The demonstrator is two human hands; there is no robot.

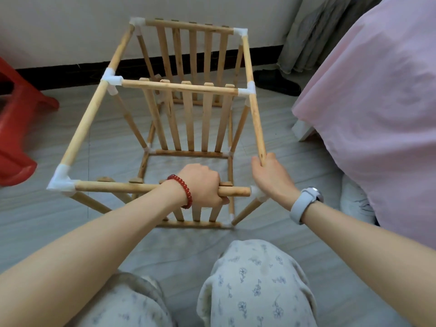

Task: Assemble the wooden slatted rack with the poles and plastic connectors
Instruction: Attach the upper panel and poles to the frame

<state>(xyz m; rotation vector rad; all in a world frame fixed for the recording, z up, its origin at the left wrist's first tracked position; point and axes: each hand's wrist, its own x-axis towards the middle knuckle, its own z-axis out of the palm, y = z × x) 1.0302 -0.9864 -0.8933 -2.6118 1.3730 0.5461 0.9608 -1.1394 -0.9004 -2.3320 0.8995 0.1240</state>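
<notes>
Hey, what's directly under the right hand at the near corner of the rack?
Under the right hand sits a white plastic connector, with a leg pole slanting down from it. The hand covers the connector's top and the side pole's end.

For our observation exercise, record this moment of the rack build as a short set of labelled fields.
left hand: grips the near top pole
right hand: holds the right side pole
open joint: near pole's free end not yet in the near right connector
near left connector: fitted
rack stands on: floor
</notes>
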